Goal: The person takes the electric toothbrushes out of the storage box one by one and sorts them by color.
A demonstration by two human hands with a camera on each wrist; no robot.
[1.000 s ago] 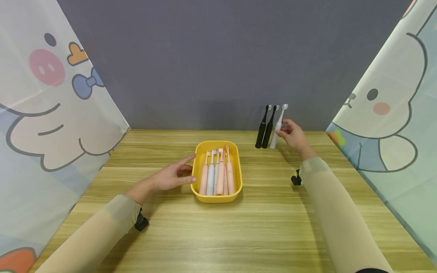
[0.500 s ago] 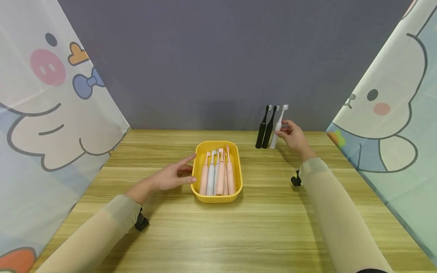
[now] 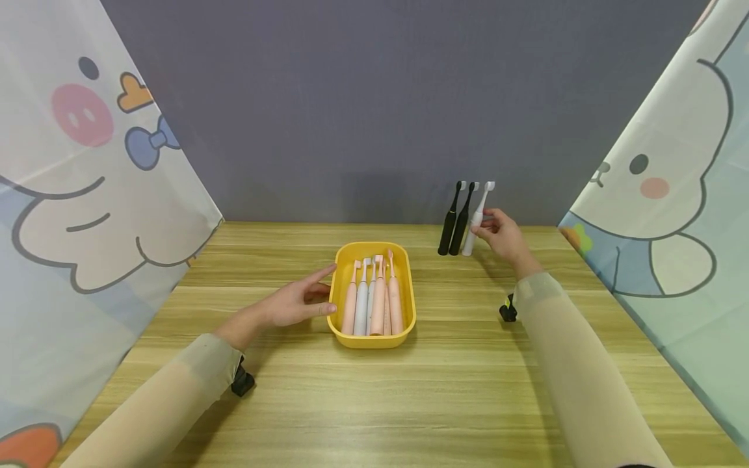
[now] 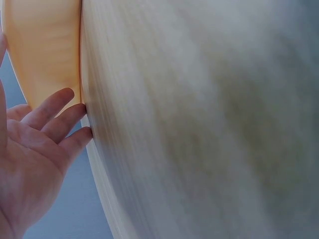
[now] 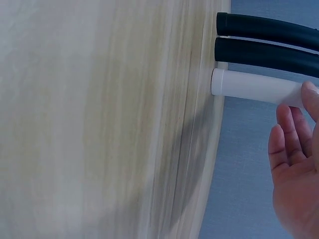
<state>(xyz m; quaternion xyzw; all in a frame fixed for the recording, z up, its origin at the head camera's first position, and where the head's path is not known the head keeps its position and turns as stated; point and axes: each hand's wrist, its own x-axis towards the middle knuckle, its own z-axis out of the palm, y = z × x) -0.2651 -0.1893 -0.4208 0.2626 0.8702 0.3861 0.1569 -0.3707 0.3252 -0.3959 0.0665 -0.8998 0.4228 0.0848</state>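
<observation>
Two black toothbrushes point(image 3: 447, 229) stand just left of the white toothbrush point(image 3: 476, 219) on the far right of the wood-grained bench point(image 3: 456, 390); a smooth yellow tray point(image 3: 370, 342) holding pink toothbrushes point(image 3: 378, 302) sits nearer, leftward. The white one stands near upright, head up, its cylindrical handle pinched by the right hand point(image 3: 504, 237); the left hand point(image 3: 297, 302), fingers spread, touches the tray.

We take this for a small screened-off table booth, a staged corner rather than a lived-in room: a plain grey partition point(image 3: 380, 97) stands behind the wood-grain tabletop point(image 3: 445, 396), one cartoon-printed sheet point(image 3: 47, 325) lines its left side and a second cartoon-printed sheet point(image 3: 696, 201) its right. What building surrounds it (these surfaces fill the view) we cannot tell.
</observation>
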